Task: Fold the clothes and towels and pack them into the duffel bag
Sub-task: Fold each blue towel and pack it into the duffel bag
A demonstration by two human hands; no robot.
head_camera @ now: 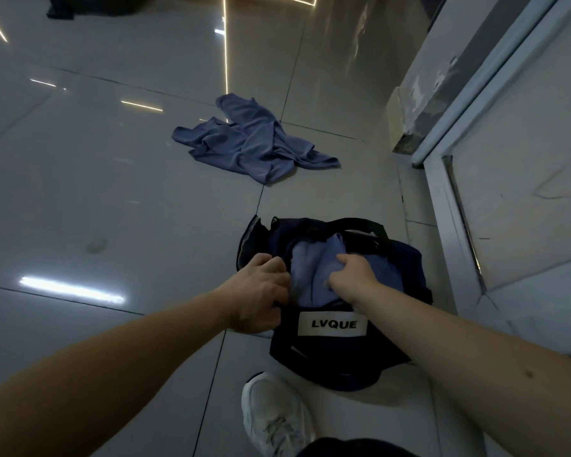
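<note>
1. White sneaker (274, 420) stands on the glossy tiled floor (112, 199) at the bottom edge of the view, just before the bag.
2. Beyond it, a navy duffel bag (343, 361) sits on the floor with its top open and a white label (332, 324) reading "LVQUE" on the near side.
3. At the bag's left rim, the left hand (261, 291) has its fingers (274, 268) clenched around the edge of the opening.
4. The right hand (353, 275) reaches into the opening, its fingers curled into a blue cloth (310, 272) that lies inside the bag; black carry straps (360, 224) arch behind it.
5. Farther off, well apart from the bag, a crumpled blue garment (254, 143) lies unfolded on the floor.
6. A white door frame (449, 199) runs along the right side.
</note>
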